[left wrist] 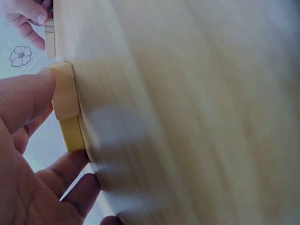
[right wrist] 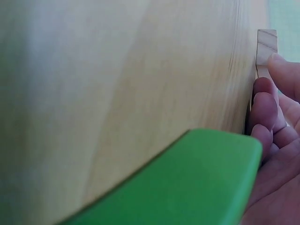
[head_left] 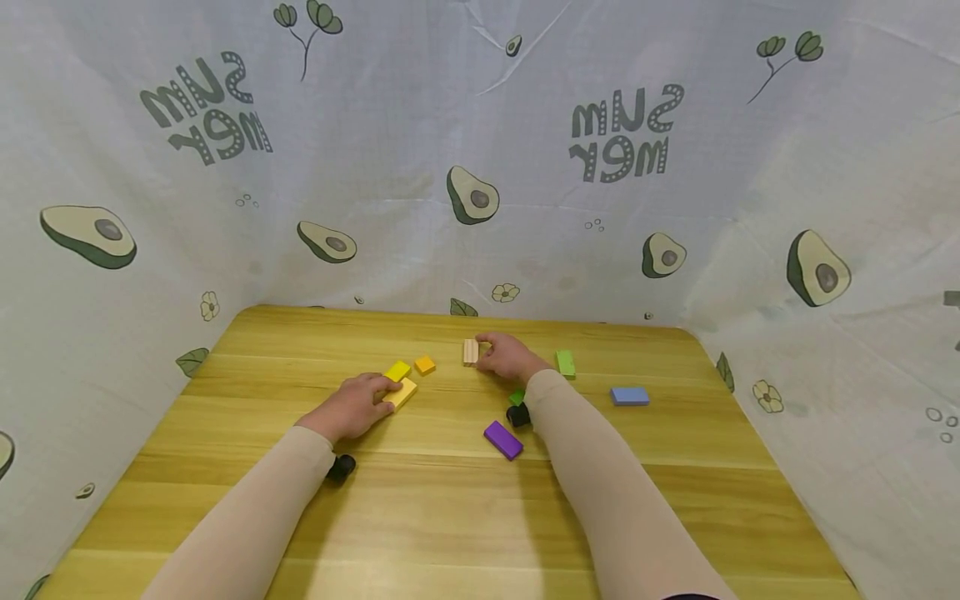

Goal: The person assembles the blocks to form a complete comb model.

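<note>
Head view: the left hand (head_left: 356,407) pinches a pale-yellow oblong block (head_left: 403,395) against a bright-yellow block (head_left: 397,370), left; the right hand (head_left: 512,358) pinches a striped wooden block (head_left: 470,352), far centre. Light, even pressure should prevent slipping.

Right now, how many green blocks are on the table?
2: a light green block right of the right hand; a darker green block partly hidden by that arm. Others may be hidden.
</note>
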Available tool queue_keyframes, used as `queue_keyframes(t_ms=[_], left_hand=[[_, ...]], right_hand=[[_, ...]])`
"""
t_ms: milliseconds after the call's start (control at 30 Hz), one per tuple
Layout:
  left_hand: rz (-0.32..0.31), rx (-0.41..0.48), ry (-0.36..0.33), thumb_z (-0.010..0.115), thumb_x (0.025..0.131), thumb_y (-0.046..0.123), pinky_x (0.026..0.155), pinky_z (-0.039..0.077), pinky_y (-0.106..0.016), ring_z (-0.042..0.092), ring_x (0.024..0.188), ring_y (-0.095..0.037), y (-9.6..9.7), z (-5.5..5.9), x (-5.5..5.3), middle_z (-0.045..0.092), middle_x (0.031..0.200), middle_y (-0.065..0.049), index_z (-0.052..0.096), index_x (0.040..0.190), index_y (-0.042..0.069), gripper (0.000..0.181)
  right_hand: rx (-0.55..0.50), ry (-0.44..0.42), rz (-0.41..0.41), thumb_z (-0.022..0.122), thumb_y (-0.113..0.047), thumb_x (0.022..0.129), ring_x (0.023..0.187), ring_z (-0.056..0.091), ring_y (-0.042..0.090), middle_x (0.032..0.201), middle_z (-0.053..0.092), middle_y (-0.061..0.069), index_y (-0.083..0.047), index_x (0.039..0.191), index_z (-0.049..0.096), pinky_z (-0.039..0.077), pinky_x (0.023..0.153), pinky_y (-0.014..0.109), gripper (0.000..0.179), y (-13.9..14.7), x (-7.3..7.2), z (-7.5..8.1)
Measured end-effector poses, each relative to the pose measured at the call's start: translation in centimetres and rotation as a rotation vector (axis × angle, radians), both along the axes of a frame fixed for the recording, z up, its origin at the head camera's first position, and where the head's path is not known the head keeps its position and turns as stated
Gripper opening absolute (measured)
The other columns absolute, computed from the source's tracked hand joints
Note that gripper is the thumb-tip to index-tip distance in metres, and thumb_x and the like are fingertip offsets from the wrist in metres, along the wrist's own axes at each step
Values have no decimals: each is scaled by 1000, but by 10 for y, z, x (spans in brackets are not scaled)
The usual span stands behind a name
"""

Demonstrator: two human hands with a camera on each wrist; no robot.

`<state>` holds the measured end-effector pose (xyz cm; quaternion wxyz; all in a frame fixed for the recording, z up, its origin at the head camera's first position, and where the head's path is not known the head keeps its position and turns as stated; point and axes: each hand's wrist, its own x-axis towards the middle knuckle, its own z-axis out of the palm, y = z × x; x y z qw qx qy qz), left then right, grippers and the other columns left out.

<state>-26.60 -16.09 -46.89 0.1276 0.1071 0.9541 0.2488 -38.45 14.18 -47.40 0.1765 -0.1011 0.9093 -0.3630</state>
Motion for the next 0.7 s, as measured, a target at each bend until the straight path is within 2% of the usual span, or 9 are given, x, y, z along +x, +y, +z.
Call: queue_keyframes(t_ms=[200,500,700], left_hand=[[-2,1,-4,62,108,26,121,36,-65,36,152,-48,0,-1,-1,42,166,-16,60,149,21,42],[-3,10,-4,62,108,26,120,36,-65,36,152,-48,0,0,0,43,165,-18,60,149,20,42],[1,12,-13,61,108,27,122,35,-64,34,153,-48,-1,0,-1,41,166,-17,59,150,20,43]], right_hand=[[1,-3,-1,73,-13,98,77,54,14,107,65,10,-10,157,48,46,64,22,64,0,0,0],[19,15,1,74,-15,99,86,57,16,112,66,11,-9,158,47,48,70,23,65,0,2,0],[10,12,30,73,-15,99,80,56,14,115,67,14,-8,159,45,47,65,22,67,3,1,3]])
